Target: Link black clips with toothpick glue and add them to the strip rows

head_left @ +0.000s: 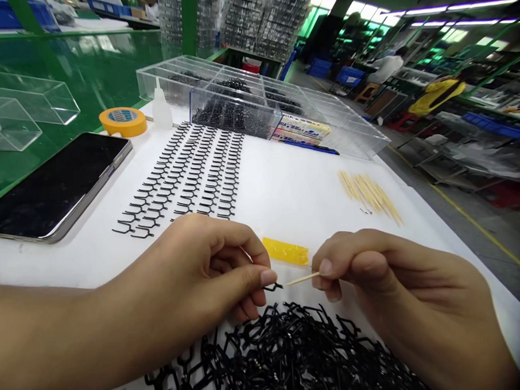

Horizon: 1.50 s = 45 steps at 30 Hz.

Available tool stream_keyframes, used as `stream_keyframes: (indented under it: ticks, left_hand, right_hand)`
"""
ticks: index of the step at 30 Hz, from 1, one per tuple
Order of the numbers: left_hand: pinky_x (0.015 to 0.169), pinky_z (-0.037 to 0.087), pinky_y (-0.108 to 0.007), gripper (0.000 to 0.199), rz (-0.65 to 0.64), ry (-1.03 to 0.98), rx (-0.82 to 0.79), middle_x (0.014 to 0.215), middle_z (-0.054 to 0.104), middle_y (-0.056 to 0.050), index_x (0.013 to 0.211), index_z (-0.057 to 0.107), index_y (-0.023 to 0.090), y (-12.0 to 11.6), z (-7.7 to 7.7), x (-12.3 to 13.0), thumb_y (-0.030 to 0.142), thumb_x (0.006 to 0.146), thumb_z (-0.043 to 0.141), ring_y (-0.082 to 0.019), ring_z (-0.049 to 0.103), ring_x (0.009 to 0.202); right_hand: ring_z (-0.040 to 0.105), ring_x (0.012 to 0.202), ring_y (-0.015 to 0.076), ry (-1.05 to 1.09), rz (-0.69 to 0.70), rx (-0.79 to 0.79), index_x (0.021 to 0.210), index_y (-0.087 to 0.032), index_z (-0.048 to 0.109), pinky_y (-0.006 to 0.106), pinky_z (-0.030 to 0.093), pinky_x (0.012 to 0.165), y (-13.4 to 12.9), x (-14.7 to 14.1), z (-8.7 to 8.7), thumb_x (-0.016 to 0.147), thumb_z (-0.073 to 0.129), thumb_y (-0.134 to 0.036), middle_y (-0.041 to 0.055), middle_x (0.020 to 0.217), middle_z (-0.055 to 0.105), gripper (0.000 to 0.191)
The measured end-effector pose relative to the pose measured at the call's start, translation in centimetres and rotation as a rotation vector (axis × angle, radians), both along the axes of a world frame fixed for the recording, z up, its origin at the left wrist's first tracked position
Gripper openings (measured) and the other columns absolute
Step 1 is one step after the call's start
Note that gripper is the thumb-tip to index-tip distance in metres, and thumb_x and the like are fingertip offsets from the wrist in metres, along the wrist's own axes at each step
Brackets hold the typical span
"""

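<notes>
My left hand (pixel 233 271) pinches a small black forked part (pixel 273 287) between thumb and forefinger, and only its tip shows. Facing it, my right hand (pixel 358 265) is closed on a wooden toothpick (pixel 302 279), whose point is close to the part; I cannot tell if they touch. Below both hands lies a heap of loose black forked parts (pixel 293 354). A strip of yellow tape (pixel 285 251) is stuck to the white tabletop just beyond my fingers. Several rows of the same black parts (pixel 190 175) are laid out behind my left hand.
A phone (pixel 53 187), a roll of orange tape (pixel 123 121) and a white squeeze bottle (pixel 161 110) are at the left. Behind the rows stands a clear divided tray (pixel 347 125) holding black parts and small boxes (pixel 300 130). Toothpicks (pixel 369 195) lie scattered at the right.
</notes>
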<state>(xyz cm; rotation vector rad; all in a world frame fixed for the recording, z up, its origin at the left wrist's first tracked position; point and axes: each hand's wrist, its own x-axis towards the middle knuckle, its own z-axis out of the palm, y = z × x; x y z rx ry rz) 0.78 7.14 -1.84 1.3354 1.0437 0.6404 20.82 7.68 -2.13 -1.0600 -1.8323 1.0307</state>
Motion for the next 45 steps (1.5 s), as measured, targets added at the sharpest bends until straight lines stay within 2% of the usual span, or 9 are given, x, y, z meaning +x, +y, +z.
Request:
stream_keyframes:
  ticks: [9, 16, 22, 30, 33, 36, 40, 42, 45]
  left_hand:
    - [0.047, 0.045, -0.004, 0.014, -0.002, -0.002, 0.001, 0.058, 0.062, 0.003, 0.069, 0.061, 0.015, -0.2, 0.0, -0.1, 0.021, 0.080, 0.056, -0.003, 0.058, 0.050]
    - [0.047, 0.045, -0.004, 0.014, -0.001, -0.006, -0.002, 0.058, 0.062, 0.003, 0.068, 0.060, 0.016, 0.2, -0.3, 0.0, 0.021, 0.080, 0.056, -0.003, 0.058, 0.050]
    - [0.046, 0.045, -0.004, 0.014, 0.003, -0.017, 0.014, 0.057, 0.062, 0.004, 0.068, 0.061, 0.016, 0.0, -0.3, -0.1, 0.022, 0.080, 0.057, -0.003, 0.058, 0.050]
    - [0.046, 0.046, -0.003, 0.013, 0.016, -0.053, -0.009, 0.057, 0.062, 0.004, 0.068, 0.061, 0.016, -0.1, -0.7, 0.1, 0.020, 0.079, 0.059, -0.002, 0.058, 0.049]
    - [0.050, 0.050, -0.004, 0.011, 0.059, -0.093, -0.006, 0.059, 0.064, 0.005, 0.070, 0.061, 0.016, 0.0, -0.3, 0.0, 0.022, 0.079, 0.060, -0.003, 0.062, 0.052]
    - [0.054, 0.053, -0.007, 0.008, 0.123, -0.068, 0.133, 0.059, 0.065, 0.006, 0.071, 0.063, 0.017, 0.3, 1.1, -0.5, 0.018, 0.079, 0.061, -0.004, 0.064, 0.055]
    - [0.056, 0.048, -0.006, 0.007, 0.257, 0.217, 0.577, 0.065, 0.065, 0.009, 0.071, 0.065, 0.022, 0.9, 3.1, -2.5, 0.020, 0.077, 0.065, -0.002, 0.060, 0.061]
    - [0.064, 0.047, -0.013, 0.007, 0.270, 0.429, 0.723, 0.076, 0.064, 0.008, 0.071, 0.066, 0.026, 1.0, 3.2, -3.7, 0.023, 0.078, 0.064, -0.005, 0.058, 0.074]
    - [0.075, 0.044, -0.025, 0.009, 0.223, 0.587, 0.739, 0.090, 0.059, 0.006, 0.072, 0.067, 0.030, 0.9, 2.4, -5.1, 0.026, 0.079, 0.063, -0.012, 0.054, 0.089]
  right_hand:
    - [0.056, 0.055, 0.0102, 0.001, -0.007, 0.006, 0.074, -0.027, 0.067, 0.018, 0.045, 0.049, 0.0, 0.0, 0.0, 0.090, 0.056, -0.038, -0.0025, 0.065, 0.062, 0.023]
    - [0.055, 0.051, 0.0098, -0.029, -0.006, 0.063, 0.073, -0.029, 0.066, 0.017, 0.042, 0.041, 0.3, 0.2, -0.5, 0.090, 0.053, -0.043, -0.0043, 0.062, 0.060, 0.025]
    - [0.056, 0.053, 0.0083, -0.025, 0.008, 0.058, 0.073, -0.028, 0.065, 0.016, 0.046, 0.050, 0.1, -0.1, -0.4, 0.090, 0.053, -0.043, -0.0057, 0.063, 0.060, 0.025]
    - [0.055, 0.054, 0.0074, -0.025, -0.034, 0.066, 0.072, -0.026, 0.065, 0.015, 0.045, 0.052, 0.3, 0.3, 0.0, 0.090, 0.055, -0.040, -0.0049, 0.066, 0.061, 0.025]
    - [0.054, 0.055, 0.0071, -0.021, -0.062, 0.099, 0.070, -0.025, 0.065, 0.015, 0.045, 0.055, 0.6, 0.5, 0.0, 0.091, 0.054, -0.037, -0.0046, 0.065, 0.060, 0.027]
    - [0.055, 0.056, 0.0075, -0.032, -0.089, 0.123, 0.070, -0.026, 0.065, 0.015, 0.045, 0.057, 1.0, 0.6, 0.0, 0.091, 0.053, -0.038, -0.0043, 0.064, 0.060, 0.027]
    - [0.055, 0.056, 0.0076, -0.021, -0.120, 0.155, 0.071, -0.028, 0.066, 0.015, 0.046, 0.057, 1.3, 0.8, -0.1, 0.091, 0.053, -0.039, -0.0049, 0.062, 0.060, 0.026]
    - [0.055, 0.056, 0.0074, -0.020, -0.130, 0.169, 0.071, -0.028, 0.066, 0.013, 0.046, 0.058, 1.3, 0.9, -0.2, 0.091, 0.053, -0.039, -0.0052, 0.062, 0.060, 0.026]
    - [0.054, 0.054, 0.0071, -0.012, -0.134, 0.197, 0.069, -0.028, 0.065, 0.012, 0.045, 0.055, 1.3, 0.7, -0.3, 0.091, 0.052, -0.039, -0.0056, 0.059, 0.059, 0.027]
